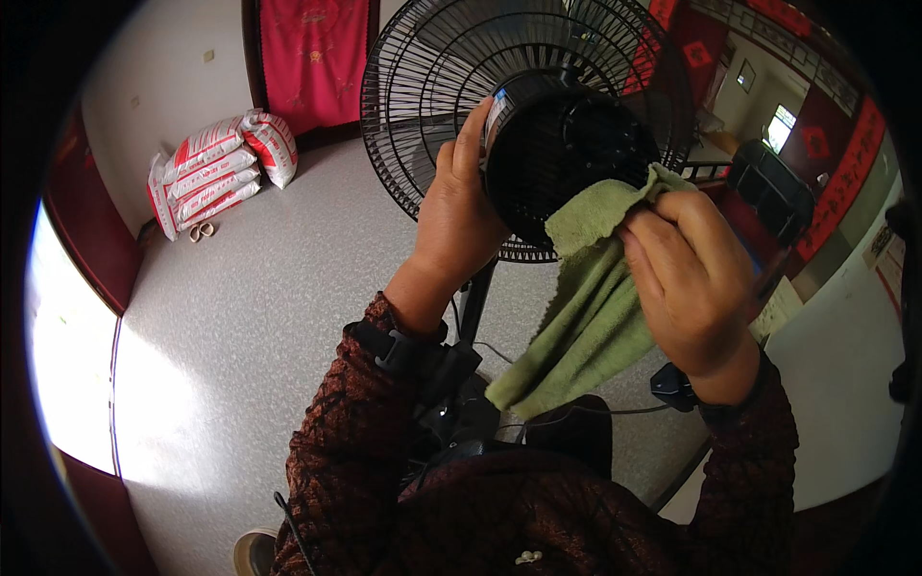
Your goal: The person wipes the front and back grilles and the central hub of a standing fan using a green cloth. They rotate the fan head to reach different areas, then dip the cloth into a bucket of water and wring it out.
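Observation:
A black pedestal fan with a round wire guard (410, 93) stands before me, its back towards me. My left hand (461, 198) grips the left side of the black motor housing (547, 162), near a label that bears writing. Pinched in the fingers of my right hand (691, 281) is a green cloth (583, 324), which hangs down in folds. The cloth's upper edge overlaps the lower right of the housing; whether it touches there I cannot tell. Below the housing, the dark fan pole (475, 302) runs down to a base partly hidden by my left sleeve.
Stacked printed sacks (212, 169) lean at the far left wall beside a pair of shoes (202, 231). A red curtain (317, 65) hangs in a doorway. To the right are a black chair back (771, 183) and a pale surface (835, 410). A thin cord (619, 412) crosses near my legs.

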The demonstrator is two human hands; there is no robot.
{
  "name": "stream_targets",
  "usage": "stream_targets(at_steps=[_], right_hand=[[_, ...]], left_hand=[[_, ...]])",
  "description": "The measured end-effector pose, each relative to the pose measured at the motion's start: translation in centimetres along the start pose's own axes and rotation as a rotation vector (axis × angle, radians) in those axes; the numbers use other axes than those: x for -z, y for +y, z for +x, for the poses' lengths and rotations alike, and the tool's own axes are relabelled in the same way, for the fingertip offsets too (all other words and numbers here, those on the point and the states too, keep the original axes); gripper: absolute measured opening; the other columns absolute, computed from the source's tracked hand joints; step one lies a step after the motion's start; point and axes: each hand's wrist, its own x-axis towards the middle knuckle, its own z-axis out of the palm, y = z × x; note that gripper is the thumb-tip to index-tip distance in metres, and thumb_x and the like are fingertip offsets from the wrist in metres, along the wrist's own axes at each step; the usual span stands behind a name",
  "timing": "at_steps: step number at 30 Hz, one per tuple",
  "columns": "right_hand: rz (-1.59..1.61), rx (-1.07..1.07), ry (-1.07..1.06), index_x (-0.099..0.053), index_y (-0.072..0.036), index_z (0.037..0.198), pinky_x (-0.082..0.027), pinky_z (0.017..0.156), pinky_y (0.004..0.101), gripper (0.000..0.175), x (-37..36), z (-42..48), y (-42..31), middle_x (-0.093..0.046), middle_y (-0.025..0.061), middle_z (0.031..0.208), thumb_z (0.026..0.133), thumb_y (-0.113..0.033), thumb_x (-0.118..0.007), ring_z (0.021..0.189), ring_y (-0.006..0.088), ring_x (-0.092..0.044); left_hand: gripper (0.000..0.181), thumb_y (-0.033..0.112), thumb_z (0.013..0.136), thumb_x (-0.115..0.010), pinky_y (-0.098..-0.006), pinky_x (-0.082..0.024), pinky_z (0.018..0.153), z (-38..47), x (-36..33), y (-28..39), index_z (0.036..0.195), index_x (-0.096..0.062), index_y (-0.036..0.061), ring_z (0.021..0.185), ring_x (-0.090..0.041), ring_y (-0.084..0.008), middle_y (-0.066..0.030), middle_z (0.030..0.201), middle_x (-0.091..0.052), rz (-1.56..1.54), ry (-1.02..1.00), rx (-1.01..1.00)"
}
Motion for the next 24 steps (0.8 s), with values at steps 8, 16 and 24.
stream_targets(at_steps=[8, 16, 24], right_hand=[[-0.066, -0.087, -0.025, -0.071, 0.004, 0.101, -0.054, 0.067, 0.0343, 0.024, 1.2, -2.4, 0.4, -0.064, 0.0121, 0.098, 0.08, 0.01, -0.079, 0.078, 0.0262, -0.068], [-0.038, -0.054, 0.004, -0.073, 0.005, 0.105, -0.059, 0.069, 0.0318, 0.024, 0.8, -1.8, -0.4, -0.064, 0.011, 0.098, 0.081, 0.009, -0.075, 0.082, 0.0251, -0.069], [0.037, -0.107, 0.066, -0.071, 0.005, 0.103, -0.055, 0.067, 0.0353, 0.026, -0.5, -0.1, -1.4, -0.065, 0.0129, 0.098, 0.08, 0.01, -0.08, 0.08, 0.0276, -0.069]], left_hand=[[0.11, 0.009, 0.081, -0.089, -0.0509, -0.062, 0.091, -0.1, 0.1, 0.7, 0.167, -0.023, 0.0232, 0.112, -0.068, -0.0465, -0.0262, 0.131, -0.056, 0.084, 0.018, -0.029], [0.104, 0.007, 0.08, -0.087, -0.0465, -0.061, 0.094, -0.3, -0.1, 0.5, 0.165, -0.029, 0.0138, 0.112, -0.066, -0.0418, -0.0238, 0.144, -0.051, 0.091, -0.06, -0.027], [0.107, 0.01, 0.08, -0.088, -0.0471, -0.061, 0.09, -0.6, -0.2, 0.7, 0.167, -0.026, 0.0174, 0.109, -0.067, -0.0417, -0.0217, 0.137, -0.054, 0.072, -0.029, -0.006]])
